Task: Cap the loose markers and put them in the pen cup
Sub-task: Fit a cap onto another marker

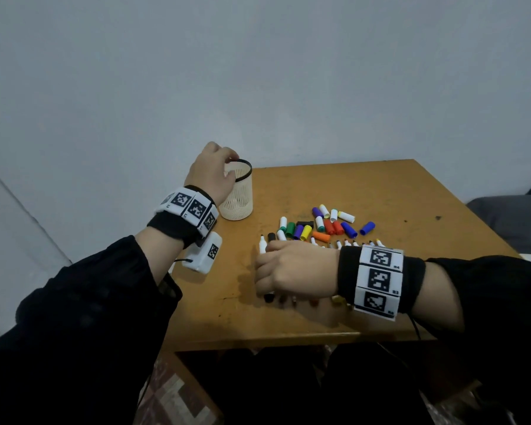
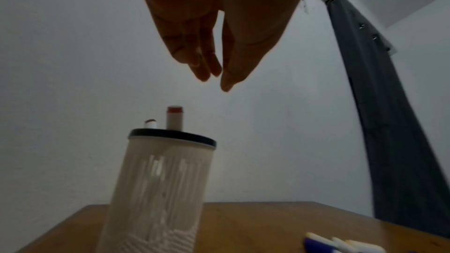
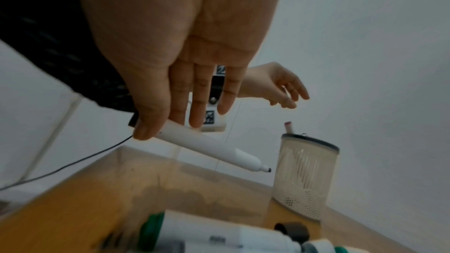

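A cream mesh pen cup with a black rim stands at the table's far left; two markers poke above the rim. My left hand hovers just above it, fingers relaxed and empty. My right hand is low over the table's front middle and pinches an uncapped white marker with a black tip. Several loose caps in mixed colours lie behind it. A row of uncapped markers is mostly hidden under my right wrist.
The wooden table ends at a grey wall behind and has bare room at the right and near the front edge. A dark curtain hangs at the right. A grey cushion sits off the table's right side.
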The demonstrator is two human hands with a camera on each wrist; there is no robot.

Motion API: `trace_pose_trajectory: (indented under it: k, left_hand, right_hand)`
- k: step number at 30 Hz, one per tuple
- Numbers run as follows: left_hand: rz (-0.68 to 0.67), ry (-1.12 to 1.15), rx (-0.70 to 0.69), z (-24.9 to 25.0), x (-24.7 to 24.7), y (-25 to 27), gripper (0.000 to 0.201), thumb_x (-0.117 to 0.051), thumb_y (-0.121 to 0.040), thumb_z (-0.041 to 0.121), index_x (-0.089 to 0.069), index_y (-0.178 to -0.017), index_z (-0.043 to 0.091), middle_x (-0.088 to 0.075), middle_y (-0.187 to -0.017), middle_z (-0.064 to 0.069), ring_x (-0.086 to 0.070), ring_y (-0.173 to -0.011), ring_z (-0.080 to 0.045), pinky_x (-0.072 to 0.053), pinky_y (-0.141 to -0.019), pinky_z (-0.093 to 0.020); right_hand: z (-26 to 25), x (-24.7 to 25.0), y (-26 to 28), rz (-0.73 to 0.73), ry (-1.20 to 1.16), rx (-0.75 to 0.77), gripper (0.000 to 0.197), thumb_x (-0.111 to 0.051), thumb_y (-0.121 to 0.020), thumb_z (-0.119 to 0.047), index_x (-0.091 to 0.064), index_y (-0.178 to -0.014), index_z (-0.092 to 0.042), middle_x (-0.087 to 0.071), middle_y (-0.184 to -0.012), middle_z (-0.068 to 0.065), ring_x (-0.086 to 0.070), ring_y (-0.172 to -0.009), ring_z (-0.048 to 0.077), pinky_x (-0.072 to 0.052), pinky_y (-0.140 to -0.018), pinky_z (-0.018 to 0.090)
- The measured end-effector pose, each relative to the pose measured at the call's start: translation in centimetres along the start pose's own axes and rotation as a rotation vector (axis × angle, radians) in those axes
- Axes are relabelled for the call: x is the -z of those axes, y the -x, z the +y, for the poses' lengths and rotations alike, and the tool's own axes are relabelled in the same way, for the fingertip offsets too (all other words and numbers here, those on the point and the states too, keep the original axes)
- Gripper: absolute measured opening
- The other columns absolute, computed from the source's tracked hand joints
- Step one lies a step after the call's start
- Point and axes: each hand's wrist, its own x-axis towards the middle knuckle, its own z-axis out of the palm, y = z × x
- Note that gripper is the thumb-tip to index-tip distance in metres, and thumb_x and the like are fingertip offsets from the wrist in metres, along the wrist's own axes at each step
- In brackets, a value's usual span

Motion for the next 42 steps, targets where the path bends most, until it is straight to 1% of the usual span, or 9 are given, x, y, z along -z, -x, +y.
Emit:
trace_pose_trajectory:
  k: [3, 7, 10, 13, 16, 19, 25, 31, 42]
  left_hand:
    - [-0.171, 0.013, -0.148, 1.2, -0.5, 1.3, 0.018, -0.058, -0.083, 0.007, -0.067, -0.098, 0.011, -0.057, -0.096, -0.001, -0.055, -0.083, -0.016, -0.047, -0.084, -0.030]
    - [-0.508, -0.173, -0.290, 2.0, -2.0, 2.7, 0.014, -0.058, -0.085, 0.013, -0.069, -0.093, 0.015, -0.054, -0.086, 0.005, -0.055, -0.084, -0.014, -0.042, -0.075, -0.026]
    - [-0.660, -0.280, -0.297, 2.4, -3.2, 3.0, 0.019, -0.056, -0.086, 0.014, -0.068, -0.101, 0.016, -0.061, -0.101, -0.001, -0.056, -0.095, -0.017, -0.038, -0.076, -0.022]
    - [-0.788, -0.364, -0.274, 2.3, -4.2, 2.6, 0.029, -0.057, -0.086, 0.016, -0.063, -0.114, 0.022, -0.061, -0.112, 0.001, -0.056, -0.102, -0.018, -0.044, -0.084, -0.026]
    - [-0.866, -0.432, -0.273, 2.2, -4.9, 1.9, 0.034, -0.062, -0.084, 0.020, -0.061, -0.117, 0.030, -0.060, -0.114, 0.003, -0.056, -0.103, -0.017, -0.047, -0.088, -0.032]
    - [-0.888, -0.436, -0.306, 2.8, -5.5, 1.3, 0.033, -0.063, -0.083, 0.017, -0.063, -0.114, 0.030, -0.059, -0.112, 0.003, -0.055, -0.101, -0.018, -0.046, -0.082, -0.029]
    - [-0.903, -0.399, -0.303, 2.9, -6.6, 1.4, 0.023, -0.067, -0.078, 0.020, -0.071, -0.096, 0.034, -0.065, -0.102, 0.004, -0.060, -0.088, -0.017, -0.053, -0.078, -0.034]
    - [-0.895, -0.457, -0.303, 2.7, -7.6, 1.3, 0.022, -0.070, -0.078, 0.023, -0.070, -0.099, 0.028, -0.062, -0.105, 0.003, -0.059, -0.093, -0.019, -0.052, -0.080, -0.033]
    - [-0.552, 0.027, -0.123, 3.5, -1.5, 1.9, 0.018, -0.071, -0.078, 0.020, -0.069, -0.096, 0.020, -0.066, -0.087, 0.008, -0.059, -0.083, -0.008, -0.047, -0.072, -0.019]
  right_hand:
    - [0.3, 0.6, 1.5, 0.242, -0.005, -0.084, 0.019, -0.074, -0.076, -0.011, -0.069, -0.093, -0.018, -0.070, -0.091, 0.000, -0.063, -0.087, 0.022, -0.047, -0.073, 0.034]
    - [1.3, 2.3, 3.8, 0.494, -0.175, -0.332, 0.019, -0.070, -0.080, -0.011, -0.068, -0.099, -0.015, -0.069, -0.094, 0.002, -0.062, -0.090, 0.023, -0.050, -0.076, 0.036]
    - [2.1, 3.2, 5.8, 0.687, -0.286, -0.522, 0.022, -0.064, -0.086, -0.017, -0.067, -0.107, -0.012, -0.069, -0.099, 0.002, -0.061, -0.092, 0.016, -0.050, -0.079, 0.026]
    - [2.7, 3.5, 7.0, 0.919, -0.412, -0.707, 0.022, -0.066, -0.085, -0.014, -0.066, -0.107, -0.013, -0.070, -0.097, -0.002, -0.063, -0.086, 0.006, -0.052, -0.079, 0.015]
    - [3.2, 3.0, 7.4, 1.163, -0.621, -0.867, 0.019, -0.066, -0.085, -0.012, -0.065, -0.103, -0.016, -0.067, -0.090, -0.007, -0.067, -0.085, 0.012, -0.057, -0.076, 0.025]
    - [3.7, 2.2, 7.3, 1.297, -0.807, -0.934, 0.015, -0.066, -0.085, -0.011, -0.065, -0.098, -0.019, -0.069, -0.091, -0.003, -0.068, -0.087, 0.016, -0.059, -0.073, 0.035]
    - [4.3, 1.4, 7.1, 1.413, -1.032, -0.947, 0.014, -0.065, -0.085, -0.007, -0.066, -0.092, -0.019, -0.069, -0.089, 0.007, -0.070, -0.081, 0.019, -0.057, -0.066, 0.032]
    - [4.5, 1.2, 7.3, 1.448, -1.084, -0.981, 0.011, -0.064, -0.087, -0.006, -0.065, -0.096, -0.011, -0.069, -0.088, 0.011, -0.069, -0.077, 0.020, -0.059, -0.067, 0.036]
    - [3.2, 2.0, 7.1, 1.715, -1.304, -0.984, 0.015, -0.051, -0.095, -0.011, -0.050, -0.109, -0.006, -0.066, -0.083, 0.012, -0.071, -0.069, 0.019, -0.061, -0.069, 0.035]
